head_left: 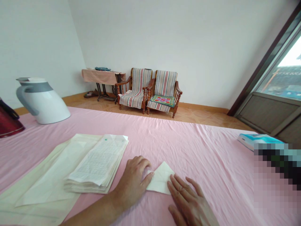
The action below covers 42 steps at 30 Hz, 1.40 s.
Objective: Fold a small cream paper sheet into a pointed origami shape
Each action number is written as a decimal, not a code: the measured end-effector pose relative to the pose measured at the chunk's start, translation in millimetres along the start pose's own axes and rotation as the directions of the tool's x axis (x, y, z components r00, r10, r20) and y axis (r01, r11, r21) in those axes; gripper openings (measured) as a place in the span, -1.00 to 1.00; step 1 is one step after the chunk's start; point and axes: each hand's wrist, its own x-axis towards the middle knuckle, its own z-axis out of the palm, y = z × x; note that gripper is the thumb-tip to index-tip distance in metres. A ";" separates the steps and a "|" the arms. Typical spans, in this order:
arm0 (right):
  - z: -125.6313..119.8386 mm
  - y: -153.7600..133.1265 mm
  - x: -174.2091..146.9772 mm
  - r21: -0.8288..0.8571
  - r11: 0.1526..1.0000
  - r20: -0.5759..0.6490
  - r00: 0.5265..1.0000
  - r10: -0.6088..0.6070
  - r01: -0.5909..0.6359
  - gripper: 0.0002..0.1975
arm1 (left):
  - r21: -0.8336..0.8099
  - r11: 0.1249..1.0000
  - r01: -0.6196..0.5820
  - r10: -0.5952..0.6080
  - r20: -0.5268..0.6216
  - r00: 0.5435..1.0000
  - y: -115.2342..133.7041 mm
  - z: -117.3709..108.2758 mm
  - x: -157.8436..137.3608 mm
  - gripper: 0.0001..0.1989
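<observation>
Your left hand (134, 182) and right hand (188, 204) press flat, fingers spread, on the folded paper (161, 180), its corner pointing away from you, on the pink tablecloth (199, 150) in a white-walled room.

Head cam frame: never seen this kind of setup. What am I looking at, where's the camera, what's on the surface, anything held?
There is no machine here: a person works with two bare hands, filmed by one camera on their head, looking forward and down. The left hand and right hand both press flat on a small folded white paper; neither has a closed grip on it. The paper lies on a pink cloth. To the left sit a stack of gridded sheets and a white jug. Two striped chairs stand behind.
</observation>
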 end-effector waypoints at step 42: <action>-4.1 -2.2 4.2 0.024 1.000 0.038 0.999 0.010 -0.011 -0.60 | 0.064 0.982 -0.180 0.176 0.065 0.982 2.6 0.1 -5.9 -0.93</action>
